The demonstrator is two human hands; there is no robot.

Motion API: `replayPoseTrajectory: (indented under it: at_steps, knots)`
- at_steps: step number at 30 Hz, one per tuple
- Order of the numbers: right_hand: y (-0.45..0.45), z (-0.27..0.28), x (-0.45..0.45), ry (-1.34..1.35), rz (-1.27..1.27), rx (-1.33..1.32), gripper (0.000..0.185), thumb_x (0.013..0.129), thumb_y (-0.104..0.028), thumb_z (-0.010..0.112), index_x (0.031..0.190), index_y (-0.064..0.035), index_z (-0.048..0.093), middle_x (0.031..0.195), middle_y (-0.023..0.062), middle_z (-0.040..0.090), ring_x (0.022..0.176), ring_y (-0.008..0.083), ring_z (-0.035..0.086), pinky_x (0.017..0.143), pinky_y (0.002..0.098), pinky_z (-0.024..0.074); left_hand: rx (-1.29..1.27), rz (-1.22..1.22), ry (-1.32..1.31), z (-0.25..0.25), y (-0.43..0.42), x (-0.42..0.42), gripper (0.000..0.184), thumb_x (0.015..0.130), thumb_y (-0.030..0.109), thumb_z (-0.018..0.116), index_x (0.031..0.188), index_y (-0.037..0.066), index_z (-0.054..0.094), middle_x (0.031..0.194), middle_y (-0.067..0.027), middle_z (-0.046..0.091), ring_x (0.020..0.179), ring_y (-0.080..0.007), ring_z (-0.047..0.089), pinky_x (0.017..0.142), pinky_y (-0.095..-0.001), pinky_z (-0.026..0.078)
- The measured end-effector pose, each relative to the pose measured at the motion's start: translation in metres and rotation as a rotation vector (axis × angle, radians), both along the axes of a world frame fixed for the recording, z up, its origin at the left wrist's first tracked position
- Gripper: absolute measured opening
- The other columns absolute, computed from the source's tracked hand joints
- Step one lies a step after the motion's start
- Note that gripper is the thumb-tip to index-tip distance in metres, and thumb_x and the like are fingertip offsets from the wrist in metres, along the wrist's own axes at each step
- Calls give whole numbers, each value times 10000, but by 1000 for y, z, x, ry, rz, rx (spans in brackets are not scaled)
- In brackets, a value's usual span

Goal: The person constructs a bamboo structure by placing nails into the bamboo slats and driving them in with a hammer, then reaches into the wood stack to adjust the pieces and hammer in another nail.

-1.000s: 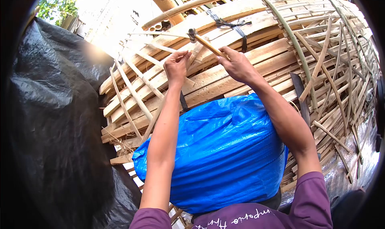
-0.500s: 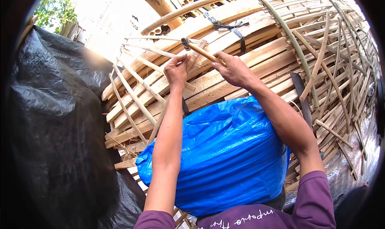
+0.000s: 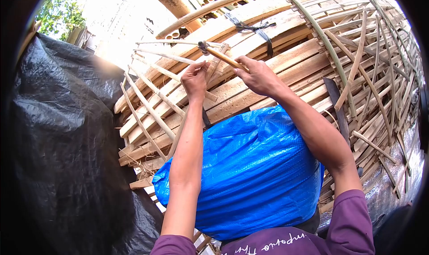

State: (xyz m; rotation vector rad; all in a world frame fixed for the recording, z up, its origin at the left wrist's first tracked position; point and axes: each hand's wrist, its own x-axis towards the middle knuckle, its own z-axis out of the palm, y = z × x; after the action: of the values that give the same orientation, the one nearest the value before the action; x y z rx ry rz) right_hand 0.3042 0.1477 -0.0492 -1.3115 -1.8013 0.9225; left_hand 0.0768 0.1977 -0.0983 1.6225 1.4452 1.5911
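"Visibility, head view: which parts are obscured or cut off?"

"The butt of the hammer [image 3: 225,59] is covered by the right hand [image 3: 257,77]. The fingertips of the left hand [image 3: 195,80] show too small to resolve. A blue sheet [image 3: 254,174] covers the lower part of the timber stack [image 3: 232,92]. The bottom edge of the view cuts off the purple shirt [image 3: 277,244]. Glare washes out the area at upper left, beyond the black tarpaulin [image 3: 62,134]."

"State of each grip?"

"Right hand: fingers closed around the lower end of the hammer. Left hand: fingers curled inward; at this scale I cannot tell whether the tips pinch anything."

"Hammer position relative to the grip?"

"It extends from the thumb side of the right hand, over the timber stack. Its striking end is near the left hand, just above the fingertips. The shaft passes in front of a narrow wooden piece [image 3: 216,66] beside that hand."

"Orientation?"

"The long axis runs obliquely, from the right hand up to the left of the view. The striking end points to upper left. The wooden piece lies steeply across that line."
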Motion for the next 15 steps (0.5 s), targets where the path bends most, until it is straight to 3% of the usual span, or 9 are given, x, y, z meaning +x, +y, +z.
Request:
replayPoseTrajectory:
  at_steps: [5,7,15]
  knots:
    - [-1,3,1,7,11,-8,327,970,-282,563,1185,-39,591,904,313,665,903,483,646,800,535,496,-5,-30,-36,2,-1,0,156,851,139,799,958,31,760,786,1,715,685,-32,574,618,-198,456]
    - [-1,2,1,-28,8,15,344,986,-278,575,1217,-23,584,903,284,678,864,416,682,756,478,508,-1,-33,-37,2,0,0,155,853,137,797,960,31,758,786,-2,717,688,-36,581,623,-200,460]
    - [-2,6,0,-37,9,7,342,982,-276,577,1211,-22,585,923,288,676,888,425,678,778,481,508,-1,-35,-23,4,1,1,152,856,139,794,951,28,756,796,-13,724,696,-39,592,630,-205,471]
